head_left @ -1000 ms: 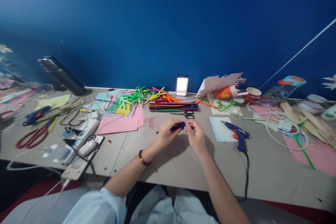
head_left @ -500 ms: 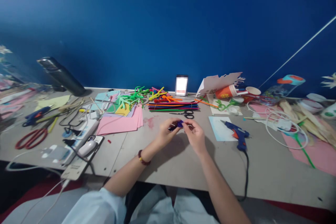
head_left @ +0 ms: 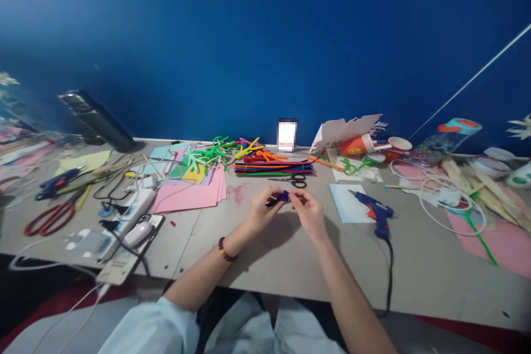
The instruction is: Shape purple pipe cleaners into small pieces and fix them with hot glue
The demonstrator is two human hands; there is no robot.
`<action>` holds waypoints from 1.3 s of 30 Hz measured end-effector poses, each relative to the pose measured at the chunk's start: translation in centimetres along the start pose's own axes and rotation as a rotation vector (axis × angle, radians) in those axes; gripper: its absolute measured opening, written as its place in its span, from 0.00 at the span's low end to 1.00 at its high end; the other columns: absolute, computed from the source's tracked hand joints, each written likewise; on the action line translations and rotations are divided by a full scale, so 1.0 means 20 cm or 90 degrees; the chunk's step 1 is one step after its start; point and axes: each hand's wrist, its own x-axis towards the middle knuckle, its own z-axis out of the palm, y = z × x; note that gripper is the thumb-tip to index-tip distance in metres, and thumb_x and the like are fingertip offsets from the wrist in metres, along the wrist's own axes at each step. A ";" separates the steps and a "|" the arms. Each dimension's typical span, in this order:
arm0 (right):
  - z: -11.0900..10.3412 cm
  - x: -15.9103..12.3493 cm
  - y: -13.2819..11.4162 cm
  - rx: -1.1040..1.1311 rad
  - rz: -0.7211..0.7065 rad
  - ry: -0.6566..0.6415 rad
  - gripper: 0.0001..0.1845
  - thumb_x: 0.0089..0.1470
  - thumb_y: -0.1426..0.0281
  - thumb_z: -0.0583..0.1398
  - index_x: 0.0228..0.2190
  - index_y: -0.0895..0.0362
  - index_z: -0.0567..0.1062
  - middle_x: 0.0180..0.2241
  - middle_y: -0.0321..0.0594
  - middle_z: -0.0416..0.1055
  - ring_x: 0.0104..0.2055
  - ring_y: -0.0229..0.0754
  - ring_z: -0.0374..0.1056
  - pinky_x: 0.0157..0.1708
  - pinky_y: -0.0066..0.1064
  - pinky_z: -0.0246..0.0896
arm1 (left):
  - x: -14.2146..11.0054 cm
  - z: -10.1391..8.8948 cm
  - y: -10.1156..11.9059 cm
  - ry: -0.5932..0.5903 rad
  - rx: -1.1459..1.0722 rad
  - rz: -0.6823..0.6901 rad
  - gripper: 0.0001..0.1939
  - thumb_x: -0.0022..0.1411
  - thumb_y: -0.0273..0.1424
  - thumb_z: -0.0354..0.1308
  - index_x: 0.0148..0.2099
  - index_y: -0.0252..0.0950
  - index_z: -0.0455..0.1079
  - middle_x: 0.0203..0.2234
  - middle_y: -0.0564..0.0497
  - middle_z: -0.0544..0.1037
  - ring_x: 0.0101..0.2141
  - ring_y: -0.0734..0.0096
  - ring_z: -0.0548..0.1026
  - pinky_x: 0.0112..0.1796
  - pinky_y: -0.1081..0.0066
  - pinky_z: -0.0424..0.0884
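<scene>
While my left hand and right hand hover above the grey tabletop, their fingers pinch together on a small dark purple pipe cleaner piece, with black-handled scissors ahead and a blue hot glue gun off to my right.

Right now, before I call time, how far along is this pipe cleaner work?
Done: bent green and yellow pipe cleaner shapes lie heaped near the wall. In hand: the left hand and right hand pinch a small purple pipe cleaner piece. Left: straight pipe cleaners lie bundled, unbent.
</scene>
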 end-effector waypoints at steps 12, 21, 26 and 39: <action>-0.02 0.00 0.01 -0.042 -0.020 0.008 0.13 0.51 0.59 0.58 0.27 0.56 0.73 0.27 0.38 0.70 0.28 0.38 0.65 0.29 0.29 0.62 | -0.01 0.00 -0.03 -0.082 0.055 0.095 0.10 0.62 0.31 0.53 0.45 0.36 0.69 0.34 0.47 0.77 0.35 0.72 0.76 0.37 0.71 0.72; 0.00 0.00 -0.01 0.075 0.057 -0.030 0.13 0.45 0.60 0.63 0.29 0.56 0.73 0.28 0.37 0.71 0.25 0.36 0.65 0.25 0.28 0.62 | 0.01 0.01 0.00 -0.020 -0.215 -0.157 0.16 0.51 0.34 0.64 0.39 0.34 0.64 0.30 0.52 0.73 0.30 0.75 0.75 0.30 0.75 0.72; 0.01 0.00 0.01 0.103 0.087 -0.029 0.15 0.43 0.59 0.64 0.30 0.56 0.72 0.28 0.37 0.71 0.25 0.35 0.65 0.24 0.27 0.63 | 0.04 0.01 0.02 -0.048 -0.428 -0.297 0.22 0.43 0.36 0.69 0.36 0.34 0.62 0.24 0.55 0.74 0.23 0.77 0.73 0.27 0.75 0.72; -0.03 0.02 -0.03 -0.012 0.058 -0.111 0.17 0.47 0.61 0.62 0.38 0.55 0.76 0.38 0.42 0.74 0.35 0.41 0.69 0.35 0.33 0.68 | 0.08 -0.04 0.01 -0.113 -0.551 -0.452 0.21 0.43 0.36 0.70 0.36 0.32 0.67 0.20 0.55 0.74 0.19 0.79 0.72 0.24 0.79 0.69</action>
